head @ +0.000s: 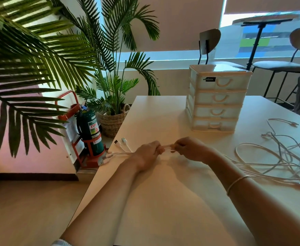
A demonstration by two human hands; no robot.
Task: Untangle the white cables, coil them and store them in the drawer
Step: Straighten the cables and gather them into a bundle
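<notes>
still at untangle, coil and stow not yet begun. cable plug ends fanned at centre-left table edge. left hand clenched round a bundle of white cables at frame centre; right hand pinching the same strands just beside it. loose tangle at right, untouched. all 4 drawers of drawer unit closed, upper right. next: probably draw strands apart, feed slack from the tangle.

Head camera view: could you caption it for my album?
Both hands hold white cables beside a closed drawer unit.
</notes>
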